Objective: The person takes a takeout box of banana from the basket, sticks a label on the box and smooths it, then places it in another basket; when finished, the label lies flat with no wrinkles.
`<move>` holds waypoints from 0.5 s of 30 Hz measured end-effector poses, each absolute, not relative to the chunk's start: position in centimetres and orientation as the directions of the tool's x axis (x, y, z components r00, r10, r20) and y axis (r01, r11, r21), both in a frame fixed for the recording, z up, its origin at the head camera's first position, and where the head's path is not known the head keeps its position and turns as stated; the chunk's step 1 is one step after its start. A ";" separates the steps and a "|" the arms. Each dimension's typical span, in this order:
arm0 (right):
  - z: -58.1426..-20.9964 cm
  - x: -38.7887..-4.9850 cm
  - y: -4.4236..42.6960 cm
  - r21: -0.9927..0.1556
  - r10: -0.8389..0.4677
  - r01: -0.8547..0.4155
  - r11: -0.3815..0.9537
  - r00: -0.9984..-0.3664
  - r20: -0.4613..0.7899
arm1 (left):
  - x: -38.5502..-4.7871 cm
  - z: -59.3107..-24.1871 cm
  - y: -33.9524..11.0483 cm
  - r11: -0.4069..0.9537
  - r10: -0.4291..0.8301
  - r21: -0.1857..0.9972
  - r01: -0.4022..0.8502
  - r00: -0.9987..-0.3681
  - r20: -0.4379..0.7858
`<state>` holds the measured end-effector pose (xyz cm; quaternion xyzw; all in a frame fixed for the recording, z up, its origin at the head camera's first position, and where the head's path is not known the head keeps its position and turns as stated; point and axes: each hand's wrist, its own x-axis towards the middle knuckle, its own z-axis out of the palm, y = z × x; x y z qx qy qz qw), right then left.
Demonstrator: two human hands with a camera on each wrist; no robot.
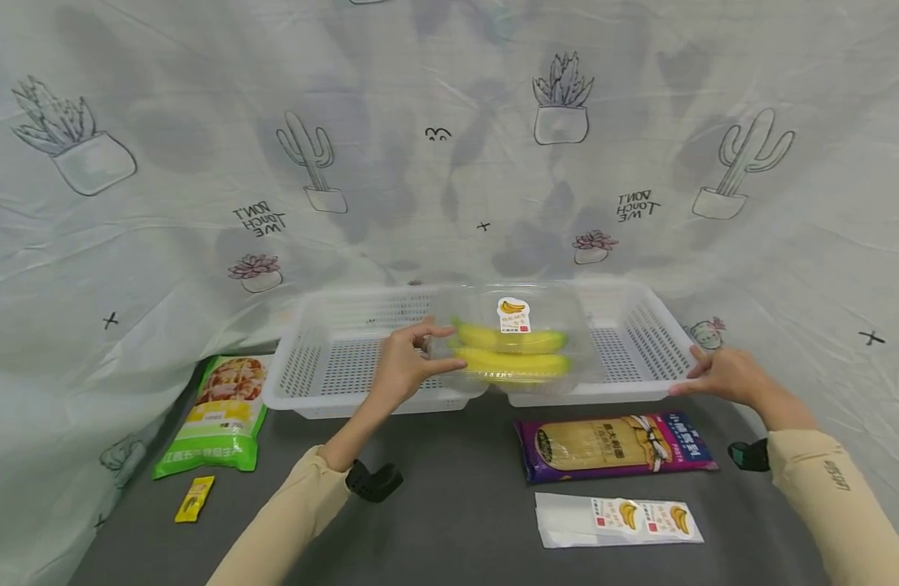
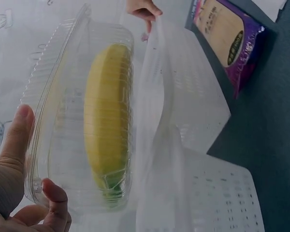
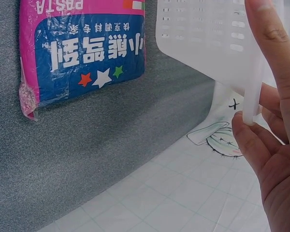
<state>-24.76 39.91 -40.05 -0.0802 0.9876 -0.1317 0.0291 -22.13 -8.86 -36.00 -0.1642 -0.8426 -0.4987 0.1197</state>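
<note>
My left hand [image 1: 408, 358] pinches the left end of a clear plastic box [image 1: 582, 346] with yellow bananas [image 1: 518, 364] inside and a banana sticker [image 1: 513, 315] on its lid. The box is held above two white perforated baskets, over the inner ends of both. In the left wrist view the thumb and fingers grip the box's rim, and one banana [image 2: 106, 116] shows through the side. My right hand [image 1: 727, 376] grips the right rim of the right basket [image 1: 643, 325]; the right wrist view shows the rim [image 3: 252, 96] between thumb and fingers. Beside it sits the left basket [image 1: 291, 374].
In front of the right basket lies a purple pasta packet [image 1: 613, 445], with a white strip of banana stickers [image 1: 617, 521] nearer me. A green food bag [image 1: 218, 415] and a small yellow sachet [image 1: 194, 499] lie at left. A patterned cloth [image 1: 434, 203] hangs behind the dark table [image 1: 456, 505].
</note>
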 end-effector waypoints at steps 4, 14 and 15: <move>-40.0 -24.8 40.1 -0.261 -0.165 -0.150 0.954 -0.986 -0.037 | -22.8 -35.9 -7.4 0.431 0.164 0.814 0.389 -0.921 0.354; -39.8 -24.9 39.9 -0.265 -0.180 -0.164 0.950 -0.983 -0.038 | -24.8 -36.2 -3.9 0.375 0.216 0.827 0.419 -0.907 0.362; -39.8 -24.9 39.9 -0.269 -0.179 -0.163 0.949 -0.983 -0.038 | -25.0 -36.2 -3.6 0.376 0.217 0.826 0.420 -0.906 0.363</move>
